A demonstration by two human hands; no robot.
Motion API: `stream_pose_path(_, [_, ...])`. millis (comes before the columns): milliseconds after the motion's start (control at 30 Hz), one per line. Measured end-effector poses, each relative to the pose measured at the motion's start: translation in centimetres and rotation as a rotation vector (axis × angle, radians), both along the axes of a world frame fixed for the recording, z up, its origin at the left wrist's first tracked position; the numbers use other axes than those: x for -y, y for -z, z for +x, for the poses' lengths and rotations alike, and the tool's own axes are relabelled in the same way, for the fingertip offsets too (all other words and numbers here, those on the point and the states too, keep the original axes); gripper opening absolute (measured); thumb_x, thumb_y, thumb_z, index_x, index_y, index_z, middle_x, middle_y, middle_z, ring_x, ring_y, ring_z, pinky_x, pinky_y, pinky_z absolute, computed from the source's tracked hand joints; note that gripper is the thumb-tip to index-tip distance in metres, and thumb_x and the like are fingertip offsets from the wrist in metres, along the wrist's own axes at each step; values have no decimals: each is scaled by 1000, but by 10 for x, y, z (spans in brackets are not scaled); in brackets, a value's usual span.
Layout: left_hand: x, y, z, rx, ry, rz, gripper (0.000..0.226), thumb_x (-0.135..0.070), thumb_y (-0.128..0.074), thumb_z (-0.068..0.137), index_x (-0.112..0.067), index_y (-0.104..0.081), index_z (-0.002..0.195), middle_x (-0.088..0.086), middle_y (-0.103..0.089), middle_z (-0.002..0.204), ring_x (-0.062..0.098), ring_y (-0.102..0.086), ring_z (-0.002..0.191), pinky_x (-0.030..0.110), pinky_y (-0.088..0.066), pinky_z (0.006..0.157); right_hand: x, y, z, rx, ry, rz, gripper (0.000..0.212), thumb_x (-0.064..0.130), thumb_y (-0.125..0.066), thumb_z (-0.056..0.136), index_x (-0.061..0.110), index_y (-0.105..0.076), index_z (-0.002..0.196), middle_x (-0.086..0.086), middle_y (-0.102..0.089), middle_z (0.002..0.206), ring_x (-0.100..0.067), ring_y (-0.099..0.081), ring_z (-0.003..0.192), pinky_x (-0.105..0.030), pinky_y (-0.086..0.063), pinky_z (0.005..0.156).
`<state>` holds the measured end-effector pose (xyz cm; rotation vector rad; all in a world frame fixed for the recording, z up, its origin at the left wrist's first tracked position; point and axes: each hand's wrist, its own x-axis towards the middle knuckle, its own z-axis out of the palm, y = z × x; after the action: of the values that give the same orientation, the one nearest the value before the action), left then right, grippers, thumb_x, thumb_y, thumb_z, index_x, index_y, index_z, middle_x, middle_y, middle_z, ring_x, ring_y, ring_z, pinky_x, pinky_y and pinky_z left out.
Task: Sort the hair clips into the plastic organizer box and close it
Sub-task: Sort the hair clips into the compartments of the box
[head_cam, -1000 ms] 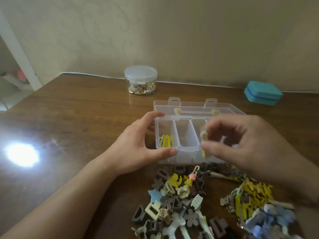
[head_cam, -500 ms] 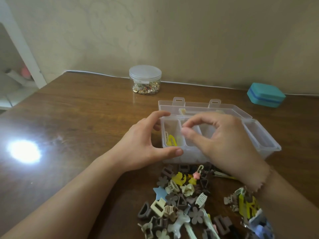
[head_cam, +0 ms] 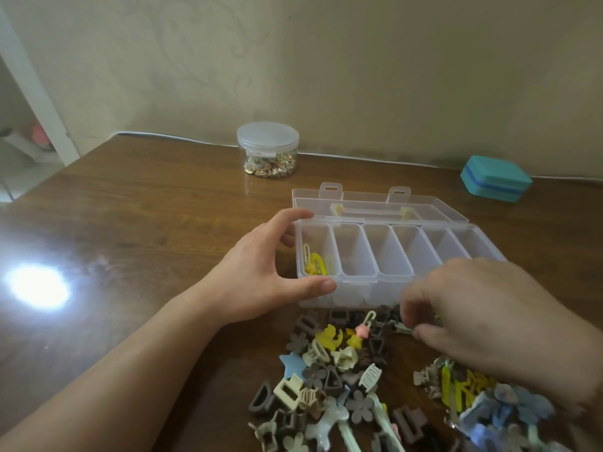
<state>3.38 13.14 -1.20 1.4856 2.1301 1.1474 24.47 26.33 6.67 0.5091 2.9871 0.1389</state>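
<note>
Left hand (head_cam: 261,272) round organizer box (head_cam: 391,282), right hand (head_cam: 483,314) perhaps pinching.

organizer box (head_cam: 385,256) open from above, five of six compartments bare | left hand (head_cam: 261,272) blocks its left end | right hand (head_cam: 483,318) and hair clip pile (head_cam: 329,367) crowd the front | lid (head_cam: 375,203) behind | left counter (head_cam: 130,223) free (glare spot only)

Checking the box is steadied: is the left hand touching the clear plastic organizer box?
Touching. The head view shows the left hand gripping the clear plastic organizer box: thumb against its front wall, fingers on its far left corner.
</note>
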Motion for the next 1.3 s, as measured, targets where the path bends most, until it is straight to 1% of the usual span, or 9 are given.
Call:
stream_pose_path(167, [0, 0, 0, 3, 7, 1, 95, -78, -68, 59, -46, -33, 142, -18, -55, 131, -2, -49, 122, 37, -44, 106, 2, 7, -3, 52, 1, 89, 24, 46, -51, 88, 42, -65, 106, 13, -65, 89, -10, -63, 85, -27, -53, 68])
stream_pose_path(267, [0, 0, 0, 5, 11, 2, 95, -77, -68, 60, -45, -33, 143, -19, -55, 131, -2, -49, 122, 37, -44, 106, 2, 12, -6, 61, -9, 98, 22, 44, -52, 87, 34, -67, 98, 12, -62, 83, -12, -62, 80, -28, -53, 65])
stream_pose_path(500, [0, 0, -1, 8, 10, 4, 94, -77, -68, 60, -46, -33, 142, -16, -56, 131, 0, -50, 122, 40, -44, 105, 3, 9, -7, 109, -6, 40, 34, 60, -56, 81, 30, -68, 95, 9, -63, 78, -10, -61, 74, -29, -54, 64])
stream_pose_path(600, [0, 0, -1, 7, 9, 5, 94, -77, -68, 60, -46, -33, 142, -17, -56, 131, -1, -50, 122, 40, -44, 106, 3, 13, -9, 116, -23, 6, 28, 53, -56, 84, 30, -68, 93, 10, -65, 78, -9, -61, 74, -28, -53, 63])
stream_pose_path(767, [0, 1, 0, 20, 14, 4, 94, -76, -69, 60, -46, -33, 142, -18, -55, 131, 0, -50, 123, 40, -45, 105, -4, 7, -1, 83, -8, -113, 15, 47, -57, 82, 34, -64, 86, 14, -60, 69, 0, -54, 67, -17, -40, 54])
stream_pose_path(867, [0, 0, 0, 25, 17, 7, 95, -76, -69, 60, -46, -33, 142, -17, -55, 132, 1, -51, 122, 40, -46, 105, -9, -7, 2, -26, 17, -427, 9, 46, -66, 81, 38, -63, 83, 21, -64, 80, 2, -59, 66, -21, -49, 55])
stream_pose_path(1033, [0, 0, 0, 36, 23, 6, 94, -75, -71, 61, -46, -32, 141, -17, -56, 131, 2, -51, 121, 40, -46, 104, 3, -13, -11, -528, -23, -832, 20, 30, -76, 73, 37, -66, 89, 5, -69, 74, -4, -60, 54, -15, -49, 51])
stream_pose_path(1133, [0, 0, 0, 40, 28, 13, 93, -73, -72, 62, -45, -33, 141, -15, -56, 130, 3, -52, 120, 40, -47, 103, 13, -2, -34, -803, -1, -761, 24, 26, -75, 77, 35, -64, 96, 5, -70, 76, -5, -62, 59, -12, -46, 50])
stream_pose_path(1300, [-1, 1, 0, 38, 29, 24, 95, -74, -71, 61, -42, -34, 143, -13, -57, 130, 4, -54, 119, 39, -48, 102, 11, 25, -56, -756, 37, -492, 18, 40, -69, 79, 37, -64, 96, 20, -68, 76, 3, -61, 82, -10, -45, 63])
